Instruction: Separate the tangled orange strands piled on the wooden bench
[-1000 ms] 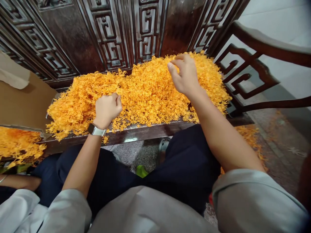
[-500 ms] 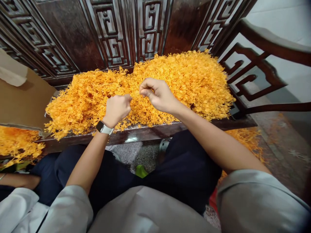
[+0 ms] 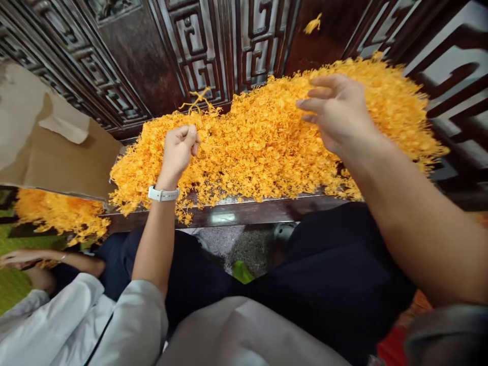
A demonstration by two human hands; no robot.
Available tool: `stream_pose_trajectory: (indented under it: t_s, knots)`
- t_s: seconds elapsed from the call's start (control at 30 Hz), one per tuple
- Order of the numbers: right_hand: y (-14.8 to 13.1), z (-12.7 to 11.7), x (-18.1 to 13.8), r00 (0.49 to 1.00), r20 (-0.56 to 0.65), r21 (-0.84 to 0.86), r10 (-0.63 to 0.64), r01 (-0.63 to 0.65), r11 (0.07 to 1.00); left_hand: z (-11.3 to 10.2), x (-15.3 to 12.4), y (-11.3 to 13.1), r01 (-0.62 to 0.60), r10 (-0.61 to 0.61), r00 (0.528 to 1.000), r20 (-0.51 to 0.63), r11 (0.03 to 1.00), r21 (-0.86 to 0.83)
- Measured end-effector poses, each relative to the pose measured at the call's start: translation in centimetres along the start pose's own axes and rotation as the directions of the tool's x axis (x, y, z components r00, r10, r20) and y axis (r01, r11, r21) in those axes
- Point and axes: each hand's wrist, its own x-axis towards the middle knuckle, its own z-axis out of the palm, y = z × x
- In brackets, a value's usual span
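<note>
A long heap of orange, thread-like tufts (image 3: 259, 147) lies on a dark wooden bench. Over its left part is my left hand (image 3: 178, 150), wearing a pale watch band, with the fingers curled closed; whatever they may hold is hidden. Just beyond that hand, a spidery orange piece (image 3: 196, 100) shows at the heap's back edge; whether it lies there or is in the air I cannot tell. My right hand (image 3: 337, 112) hovers above the right part, fingers stretched apart and holding nothing. A single orange tuft (image 3: 313, 24) is in mid-air beyond it, before the wooden back panel.
A cardboard box (image 3: 64, 157) stands left of the heap, with another orange pile (image 3: 63, 213) beyond it. At lower left, another person's hands (image 3: 23, 258) are partly visible. The carved bench back (image 3: 129, 66) rises behind, and a latticed armrest (image 3: 457, 81) borders the right.
My right hand has moved right and its pinched fingers have spread. An orange tuft now appears in the air. My left hand has turned and stays closed. The view has shifted left.
</note>
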Motion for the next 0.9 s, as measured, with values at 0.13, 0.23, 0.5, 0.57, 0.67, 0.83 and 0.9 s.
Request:
stream_pose_trajectory:
  t_s: [0.13, 0.23, 0.5, 0.57, 0.67, 0.83, 0.9]
  knots:
    - [1.4, 1.8, -0.2, 1.000, 0.014, -0.099, 0.010, -0.009, 0.995, 1.3, -0.4, 1.4, 0.034, -0.030, 0.998, 0.056, 0.997, -0.073]
    - [-1.6, 3.5, -2.5, 0.967, 0.243, -0.025, -0.080, 0.089, 0.996, 1.8, -0.8, 2.2, 0.084, -0.076, 0.996, 0.056, 0.984, -0.154]
    - [-6.2, 6.8, -7.7, 0.783, 0.595, 0.158, -0.183, 0.109, 0.981, 2.8, -2.0, 4.8, 0.027, -0.030, 1.000, -0.009, 0.980, -0.199]
    - [-6.0, 7.2, -8.1, 0.783, 0.586, 0.180, -0.208, 0.124, 0.976, 2.9, -2.2, 5.1, -0.014, 0.012, 1.000, -0.013, 0.975, -0.223]
    - [-5.8, 7.1, -7.8, 0.821, 0.543, 0.178, -0.176, 0.092, 0.980, 2.5, -2.0, 4.9, -0.071, 0.061, 0.997, -0.042, 0.946, -0.318]
    - [-6.9, 6.0, -7.1, 0.744, 0.666, 0.084, -0.058, 0.003, 0.996, 0.9, -0.8, 3.9, -0.038, -0.052, 0.992, -0.116, 0.747, -0.664]
    - [-7.5, 5.9, -7.3, 0.671, 0.740, 0.075, -0.036, -0.030, 0.997, 0.1, -0.1, 3.5, -0.047, -0.099, 0.987, -0.126, 0.574, -0.817]
